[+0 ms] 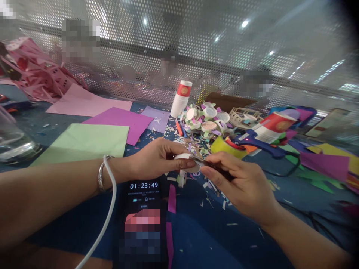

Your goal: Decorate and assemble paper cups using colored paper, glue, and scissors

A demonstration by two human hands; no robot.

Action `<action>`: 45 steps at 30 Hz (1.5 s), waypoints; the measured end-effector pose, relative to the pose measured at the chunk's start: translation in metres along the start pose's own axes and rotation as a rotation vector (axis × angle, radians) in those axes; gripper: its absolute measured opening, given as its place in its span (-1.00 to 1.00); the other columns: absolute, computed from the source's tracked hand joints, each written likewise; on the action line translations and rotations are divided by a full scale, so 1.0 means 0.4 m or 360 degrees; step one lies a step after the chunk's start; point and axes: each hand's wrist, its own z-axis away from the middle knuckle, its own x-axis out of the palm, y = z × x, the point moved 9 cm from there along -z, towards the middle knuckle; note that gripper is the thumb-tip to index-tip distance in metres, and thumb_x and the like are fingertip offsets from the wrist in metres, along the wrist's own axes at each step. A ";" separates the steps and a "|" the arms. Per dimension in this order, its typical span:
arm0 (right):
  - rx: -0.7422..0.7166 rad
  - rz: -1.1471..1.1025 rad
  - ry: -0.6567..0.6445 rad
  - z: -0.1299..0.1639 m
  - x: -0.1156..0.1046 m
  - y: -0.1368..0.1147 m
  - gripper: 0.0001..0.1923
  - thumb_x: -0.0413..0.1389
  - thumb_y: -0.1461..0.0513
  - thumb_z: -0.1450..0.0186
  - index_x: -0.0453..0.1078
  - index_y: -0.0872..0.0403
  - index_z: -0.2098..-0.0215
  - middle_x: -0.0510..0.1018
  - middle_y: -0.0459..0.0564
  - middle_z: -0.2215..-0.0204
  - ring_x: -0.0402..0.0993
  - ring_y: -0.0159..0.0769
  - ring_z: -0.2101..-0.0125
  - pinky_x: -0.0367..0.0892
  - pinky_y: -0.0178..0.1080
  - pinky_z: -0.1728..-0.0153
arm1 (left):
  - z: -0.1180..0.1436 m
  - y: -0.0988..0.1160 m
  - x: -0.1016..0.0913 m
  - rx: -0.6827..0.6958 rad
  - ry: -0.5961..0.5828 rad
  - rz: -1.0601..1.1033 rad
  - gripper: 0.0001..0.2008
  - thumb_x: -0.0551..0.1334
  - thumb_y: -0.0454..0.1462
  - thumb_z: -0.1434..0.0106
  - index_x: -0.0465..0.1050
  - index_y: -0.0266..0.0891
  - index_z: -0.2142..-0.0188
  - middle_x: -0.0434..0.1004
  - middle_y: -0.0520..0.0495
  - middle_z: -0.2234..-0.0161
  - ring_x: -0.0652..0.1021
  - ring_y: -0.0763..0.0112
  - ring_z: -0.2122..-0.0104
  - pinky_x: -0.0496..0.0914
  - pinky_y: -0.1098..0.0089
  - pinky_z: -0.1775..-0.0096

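Paper cup [185, 161], small, white, pinched in left hand [155, 158], right hand [238, 183] gripping scissors [209, 163] at its rim

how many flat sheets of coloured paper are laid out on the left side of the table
4: a pink sheet farthest back, a magenta sheet in front of it, a light green sheet nearest the left hand, and a small lilac sheet toward the middle. More may lie hidden under these.

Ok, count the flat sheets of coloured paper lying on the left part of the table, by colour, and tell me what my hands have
Pink sheet: 1
Magenta sheet: 1
Light green sheet: 1
Lilac sheet: 1
Total: 4
Left hand holds a small white paper piece; right hand holds scissors at it.
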 end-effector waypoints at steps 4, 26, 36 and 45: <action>0.0007 0.0006 -0.0019 0.003 0.005 0.007 -0.83 0.16 0.11 -0.42 0.44 0.04 0.22 0.42 -0.20 0.59 0.22 -0.51 0.68 0.16 -0.41 0.67 | -0.003 0.006 0.000 0.0011 -0.0010 -0.0150 -0.80 0.27 -0.24 -0.36 0.58 -0.36 0.27 0.48 -0.02 0.40 0.42 0.50 0.37 0.34 0.45 0.31; 0.0321 -0.0140 0.0091 -0.014 -0.018 0.056 -0.71 0.13 -0.01 -0.41 0.40 0.02 0.29 0.31 -0.19 0.67 0.12 -0.45 0.67 0.07 -0.34 0.68 | 0.000 0.001 -0.022 -0.0084 0.0104 -0.0350 -0.80 0.25 -0.19 -0.36 0.53 -0.28 0.31 0.46 0.03 0.44 0.41 0.48 0.42 0.27 0.47 0.36; 0.0697 -0.0913 -0.0079 0.008 0.066 0.126 -0.64 0.26 -0.05 -0.30 0.41 0.04 0.19 0.42 -0.18 0.53 0.25 -0.46 0.57 0.16 -0.38 0.57 | 0.004 -0.032 -0.027 -0.0316 0.0379 0.0490 -0.75 0.42 -0.36 -0.16 0.37 -0.30 0.26 0.53 0.04 0.36 0.52 0.51 0.35 0.41 0.46 0.26; 0.0616 -0.0910 -0.0065 -0.005 0.068 0.103 -0.76 0.26 0.05 -0.31 0.46 0.05 0.26 0.51 -0.09 0.41 0.38 -0.39 0.45 0.30 -0.35 0.44 | 0.004 -0.042 -0.010 -0.0358 0.0272 0.0553 -0.65 0.39 -0.44 -0.15 0.34 -0.26 0.11 0.58 0.02 0.34 0.58 0.46 0.34 0.46 0.40 0.23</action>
